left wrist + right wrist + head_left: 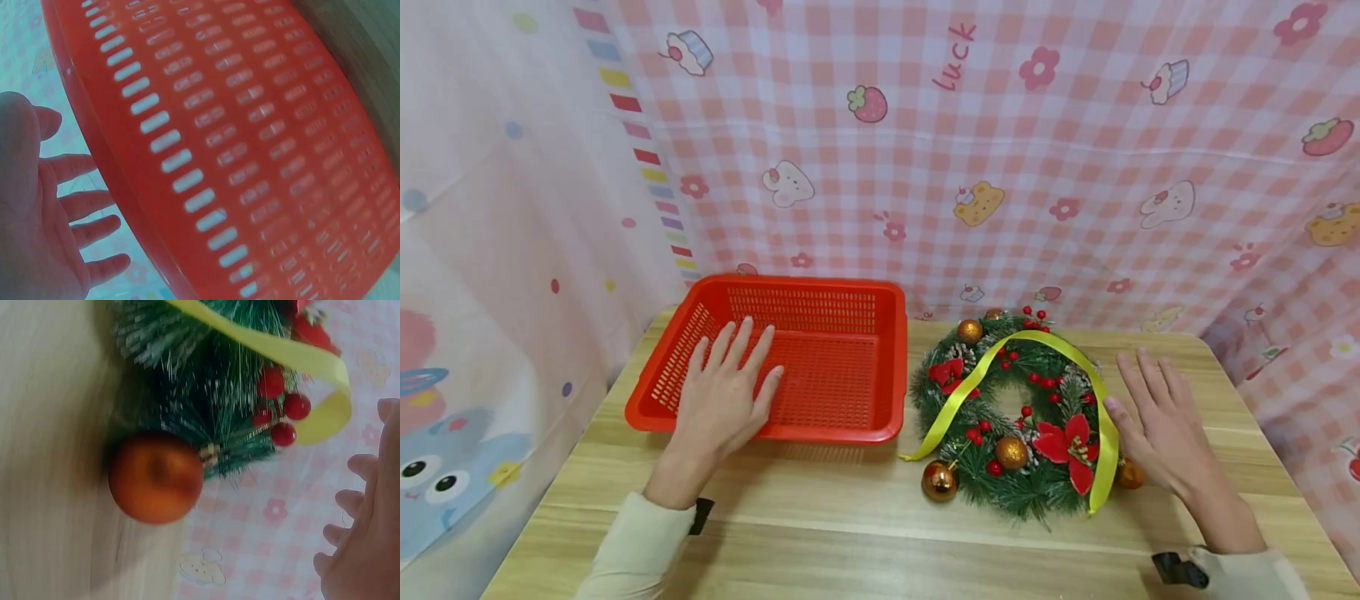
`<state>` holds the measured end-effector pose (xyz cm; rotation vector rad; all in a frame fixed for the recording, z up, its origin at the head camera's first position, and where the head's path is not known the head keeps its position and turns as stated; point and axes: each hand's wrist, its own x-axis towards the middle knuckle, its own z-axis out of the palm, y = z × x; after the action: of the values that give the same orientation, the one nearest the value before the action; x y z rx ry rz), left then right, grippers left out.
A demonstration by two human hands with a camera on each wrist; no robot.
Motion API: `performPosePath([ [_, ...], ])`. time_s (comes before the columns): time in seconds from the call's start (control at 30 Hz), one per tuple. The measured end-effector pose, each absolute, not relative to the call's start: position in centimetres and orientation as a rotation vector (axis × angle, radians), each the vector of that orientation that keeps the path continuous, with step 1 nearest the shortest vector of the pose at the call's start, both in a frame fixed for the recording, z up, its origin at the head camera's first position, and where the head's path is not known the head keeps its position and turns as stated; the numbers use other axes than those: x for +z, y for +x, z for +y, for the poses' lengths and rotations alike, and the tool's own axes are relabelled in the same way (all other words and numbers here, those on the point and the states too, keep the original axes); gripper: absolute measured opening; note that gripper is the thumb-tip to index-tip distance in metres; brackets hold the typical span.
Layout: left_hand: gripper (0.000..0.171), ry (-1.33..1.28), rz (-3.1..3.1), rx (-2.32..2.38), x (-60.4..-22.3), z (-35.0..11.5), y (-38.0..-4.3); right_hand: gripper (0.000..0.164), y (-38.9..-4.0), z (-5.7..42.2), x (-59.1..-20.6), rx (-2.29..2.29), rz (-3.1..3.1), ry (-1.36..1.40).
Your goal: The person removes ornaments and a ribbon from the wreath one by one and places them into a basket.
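My left hand (722, 400) hovers over the near left part of a red plastic basket (891, 367), its fingers spread and holding nothing. In the left wrist view the basket's slotted wall (219, 125) fills most of the picture, with the fingers beside its rim. A green Christmas wreath (992, 492) lies right of the basket, dressed with red poinsettias, berries, pinecones and orange baubles. A yellow ribbon (951, 408) arches loosely over it. Just right of the wreath is my right hand (1165, 425), fingers extended, thumb close to the ribbon. An orange bauble (156, 477) shows large in the right wrist view.
Everything stands on a light wooden table (820, 517). A shiny copper bauble (939, 481) sits at the wreath's near left edge. Behind the table hangs a pink checked curtain (880, 167), and a white patterned cloth (512, 233) hangs on the left.
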<state>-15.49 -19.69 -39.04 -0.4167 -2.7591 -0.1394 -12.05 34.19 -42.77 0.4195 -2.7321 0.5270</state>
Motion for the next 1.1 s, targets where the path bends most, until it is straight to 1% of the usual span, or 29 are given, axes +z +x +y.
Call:
performPosePath([
  [0.17, 0.058, -0.454, -2.738, -0.166, -39.1, -18.8, -15.5, 0.060, -12.1, 33.0, -43.0, 0.625, -2.736, 0.442],
  [0.53, 0.058, -0.515, -2.730, -0.200, -38.7, -16.3, -15.2, 0.065, -12.5, 30.4, -43.9, 0.827, -2.788, 0.329],
  [0.77, 0.058, -0.577, -2.733, -0.267, -38.8, -13.9, -14.9, 0.071, -13.1, 29.6, -44.7, 0.888, -2.875, 0.233],
  [1.1, 0.056, -0.700, -2.719, -0.373, -38.6, -9.7, -14.4, 0.080, -13.0, 29.1, -44.8, 0.879, -2.959, 0.130],
])
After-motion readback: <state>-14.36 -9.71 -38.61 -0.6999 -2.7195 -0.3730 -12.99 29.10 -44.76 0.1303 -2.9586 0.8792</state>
